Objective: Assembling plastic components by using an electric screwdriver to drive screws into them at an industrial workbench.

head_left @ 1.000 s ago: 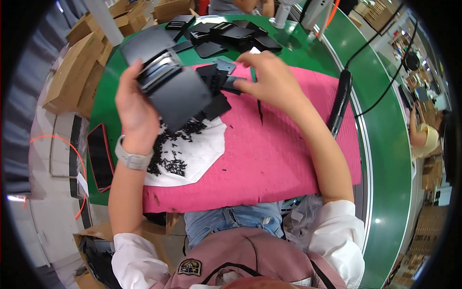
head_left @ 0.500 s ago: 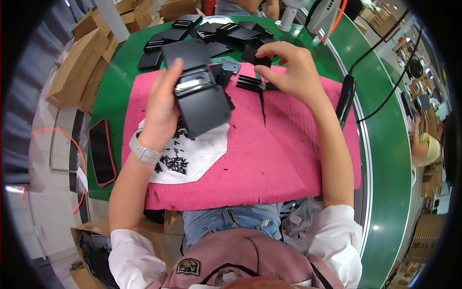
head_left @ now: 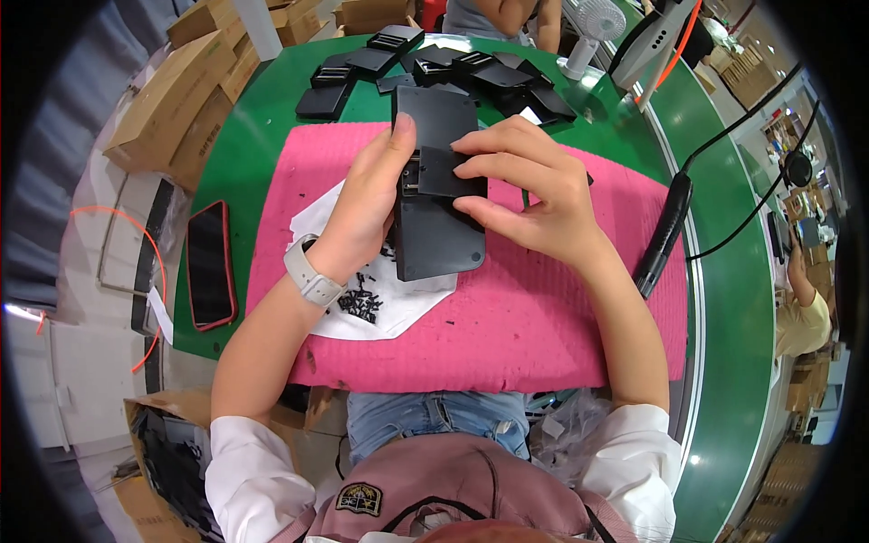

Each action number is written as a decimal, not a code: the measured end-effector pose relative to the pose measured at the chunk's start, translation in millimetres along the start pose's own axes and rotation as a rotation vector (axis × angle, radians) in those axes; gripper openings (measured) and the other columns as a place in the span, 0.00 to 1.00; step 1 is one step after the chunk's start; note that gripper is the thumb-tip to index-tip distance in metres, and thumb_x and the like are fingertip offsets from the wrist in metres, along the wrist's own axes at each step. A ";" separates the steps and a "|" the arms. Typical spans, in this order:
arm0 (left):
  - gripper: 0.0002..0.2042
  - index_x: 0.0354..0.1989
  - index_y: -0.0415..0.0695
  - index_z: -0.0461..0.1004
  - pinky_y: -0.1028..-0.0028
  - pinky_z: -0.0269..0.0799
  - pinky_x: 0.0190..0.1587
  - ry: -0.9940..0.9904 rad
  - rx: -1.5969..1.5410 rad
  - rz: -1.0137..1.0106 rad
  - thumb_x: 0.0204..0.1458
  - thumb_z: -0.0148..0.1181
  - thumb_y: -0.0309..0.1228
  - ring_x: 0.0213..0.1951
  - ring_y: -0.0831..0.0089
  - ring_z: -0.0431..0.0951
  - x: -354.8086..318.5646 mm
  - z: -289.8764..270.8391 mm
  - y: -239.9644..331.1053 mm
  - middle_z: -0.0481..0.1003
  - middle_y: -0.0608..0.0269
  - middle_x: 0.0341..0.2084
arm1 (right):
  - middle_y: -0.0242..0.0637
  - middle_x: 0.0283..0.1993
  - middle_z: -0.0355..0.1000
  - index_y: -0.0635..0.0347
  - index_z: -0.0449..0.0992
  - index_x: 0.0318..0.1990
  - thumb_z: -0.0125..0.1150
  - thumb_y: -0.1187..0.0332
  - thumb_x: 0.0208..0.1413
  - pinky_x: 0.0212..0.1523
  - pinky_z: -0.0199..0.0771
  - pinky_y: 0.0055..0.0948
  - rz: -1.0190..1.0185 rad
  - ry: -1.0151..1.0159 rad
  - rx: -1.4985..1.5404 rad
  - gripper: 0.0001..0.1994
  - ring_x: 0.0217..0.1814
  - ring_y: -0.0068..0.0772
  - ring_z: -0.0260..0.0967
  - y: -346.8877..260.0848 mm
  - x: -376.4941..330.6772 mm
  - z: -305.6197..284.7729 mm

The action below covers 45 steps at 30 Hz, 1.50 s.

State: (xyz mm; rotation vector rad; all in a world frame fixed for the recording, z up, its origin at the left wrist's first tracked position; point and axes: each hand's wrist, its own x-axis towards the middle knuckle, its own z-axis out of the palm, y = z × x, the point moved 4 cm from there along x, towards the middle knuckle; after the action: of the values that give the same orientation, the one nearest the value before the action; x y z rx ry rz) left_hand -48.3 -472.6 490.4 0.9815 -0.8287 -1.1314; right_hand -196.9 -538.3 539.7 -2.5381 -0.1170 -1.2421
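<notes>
A black plastic housing (head_left: 439,242) is held up over the pink foam pad (head_left: 543,335). My left hand (head_left: 358,204) is closed around its left edge, thumb on the face. Across the housing's middle lies a small black cover (head_left: 438,170), gripped at its right end by the fingers of my right hand (head_left: 548,195). Left of the cover, bits of metal show in an uncovered strip of the recess. Below my left hand, a heap of small black screws (head_left: 362,306) rests on a white sheet (head_left: 421,303), partly hidden by the housing.
More black housings (head_left: 371,61) are piled at the back of the green table (head_left: 258,127). A red-edged phone (head_left: 210,262) lies left of the pad; a black corded tool (head_left: 665,231) lies on its right. A white fan (head_left: 593,32) and another person's arm (head_left: 507,14) are beyond.
My right hand has brought the small cover left onto the housing's recess. My left hand has shifted right and turned the housing more upright.
</notes>
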 end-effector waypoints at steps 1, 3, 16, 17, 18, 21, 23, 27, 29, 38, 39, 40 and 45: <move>0.23 0.50 0.42 0.67 0.79 0.70 0.43 -0.008 -0.015 -0.042 0.61 0.44 0.51 0.42 0.81 0.73 1.6 -1.8 -3.0 0.72 0.66 0.41 | 0.34 0.39 0.73 0.60 0.77 0.33 0.71 0.73 0.34 0.33 0.72 0.29 -0.003 -0.003 0.004 0.14 0.37 0.37 0.69 0.4 -0.7 1.3; 0.23 0.50 0.42 0.68 0.78 0.71 0.43 -0.012 -0.032 -0.083 0.62 0.43 0.51 0.42 0.81 0.73 1.3 -2.4 -6.4 0.72 0.66 0.41 | 0.35 0.40 0.73 0.60 0.77 0.33 0.71 0.73 0.34 0.33 0.73 0.28 0.020 -0.070 -0.059 0.14 0.37 0.37 0.69 2.2 -3.6 7.7; 0.22 0.42 0.38 0.74 0.80 0.68 0.30 -0.099 0.566 -0.109 0.60 0.47 0.48 0.35 0.81 0.75 0.8 -30.5 27.4 0.76 0.64 0.34 | 0.40 0.40 0.74 0.65 0.77 0.30 0.71 0.74 0.33 0.36 0.73 0.34 0.235 -0.248 0.014 0.13 0.40 0.40 0.71 -25.7 -19.1 -8.4; 0.19 0.37 0.37 0.76 0.79 0.68 0.29 -0.112 0.839 0.030 0.58 0.51 0.43 0.33 0.80 0.75 -2.0 -43.4 41.1 0.76 0.63 0.30 | 0.40 0.40 0.74 0.65 0.77 0.30 0.71 0.74 0.33 0.36 0.73 0.34 0.232 -0.247 0.025 0.13 0.40 0.40 0.71 -30.7 -27.4 -11.9; 0.16 0.32 0.36 0.77 0.79 0.67 0.28 -0.125 1.110 0.172 0.56 0.55 0.39 0.30 0.80 0.75 -7.4 -50.7 53.7 0.76 0.63 0.26 | 0.40 0.39 0.74 0.65 0.77 0.29 0.71 0.75 0.32 0.35 0.73 0.33 0.318 -0.293 0.096 0.13 0.39 0.39 0.71 -33.5 -37.3 -13.3; 0.09 0.28 0.37 0.77 0.74 0.68 0.29 -0.297 1.132 0.209 0.48 0.61 0.31 0.26 0.72 0.75 -23.3 -52.0 53.8 0.75 0.60 0.22 | 0.40 0.38 0.74 0.64 0.77 0.29 0.71 0.75 0.32 0.34 0.73 0.32 0.439 -0.338 0.170 0.12 0.38 0.38 0.70 -37.2 -60.3 -10.2; 0.11 0.31 0.39 0.77 0.68 0.69 0.33 -0.450 1.328 0.354 0.41 0.66 0.31 0.30 0.61 0.75 -30.3 -48.2 39.5 0.74 0.58 0.25 | 0.38 0.37 0.73 0.62 0.77 0.29 0.71 0.75 0.31 0.33 0.72 0.31 0.466 -0.319 0.166 0.12 0.36 0.37 0.69 -37.4 -63.1 -8.7; 0.13 0.33 0.39 0.75 0.65 0.70 0.36 -0.357 1.397 0.459 0.38 0.67 0.29 0.33 0.59 0.74 -39.3 -48.9 27.8 0.71 0.60 0.27 | 0.38 0.38 0.73 0.62 0.77 0.29 0.71 0.75 0.31 0.33 0.72 0.32 0.420 -0.333 0.153 0.13 0.36 0.38 0.69 -37.5 -59.3 -4.8; 0.11 0.31 0.38 0.75 0.65 0.69 0.35 -0.380 1.381 0.426 0.38 0.66 0.27 0.32 0.59 0.73 -38.5 -46.8 24.8 0.71 0.60 0.27 | 0.38 0.38 0.72 0.61 0.77 0.29 0.71 0.75 0.32 0.33 0.72 0.32 0.413 -0.328 0.170 0.13 0.36 0.38 0.69 -38.9 -60.6 -4.9; 0.05 0.26 0.38 0.71 0.69 0.67 0.28 -0.250 1.294 0.478 0.43 0.62 0.22 0.26 0.62 0.72 -40.3 -52.9 22.3 0.69 0.58 0.24 | 0.41 0.37 0.74 0.63 0.77 0.33 0.68 0.75 0.38 0.37 0.72 0.30 0.498 -0.116 -0.115 0.11 0.36 0.36 0.72 -41.5 -61.7 -58.0; 0.05 0.26 0.37 0.71 0.69 0.67 0.28 -0.223 1.291 0.466 0.44 0.61 0.22 0.26 0.63 0.72 -40.5 -52.2 23.3 0.69 0.58 0.24 | 0.41 0.35 0.74 0.63 0.77 0.33 0.68 0.74 0.41 0.36 0.72 0.29 0.613 0.005 -0.237 0.10 0.34 0.36 0.72 -35.1 -70.4 -74.4; 0.05 0.27 0.37 0.70 0.70 0.67 0.28 -0.198 1.284 0.454 0.45 0.61 0.22 0.25 0.64 0.72 -40.9 -50.6 24.0 0.68 0.57 0.23 | 0.40 0.33 0.75 0.64 0.77 0.33 0.67 0.74 0.43 0.35 0.71 0.29 0.725 0.125 -0.366 0.09 0.33 0.36 0.73 -30.1 -80.8 -92.1; 0.06 0.27 0.36 0.69 0.76 0.64 0.25 -0.111 1.181 0.401 0.47 0.59 0.24 0.22 0.75 0.68 -35.5 -49.9 26.0 0.68 0.62 0.21 | 0.43 0.33 0.76 0.62 0.74 0.44 0.59 0.47 0.52 0.36 0.74 0.39 1.050 -0.137 -1.353 0.25 0.35 0.47 0.75 -1.9 -107.4 -136.2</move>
State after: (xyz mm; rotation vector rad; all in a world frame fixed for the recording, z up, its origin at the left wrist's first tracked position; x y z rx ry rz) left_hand -2.4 -424.8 495.1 1.5901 -1.7667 -0.2621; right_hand -366.9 -572.2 534.5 -2.6533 2.3419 -0.6733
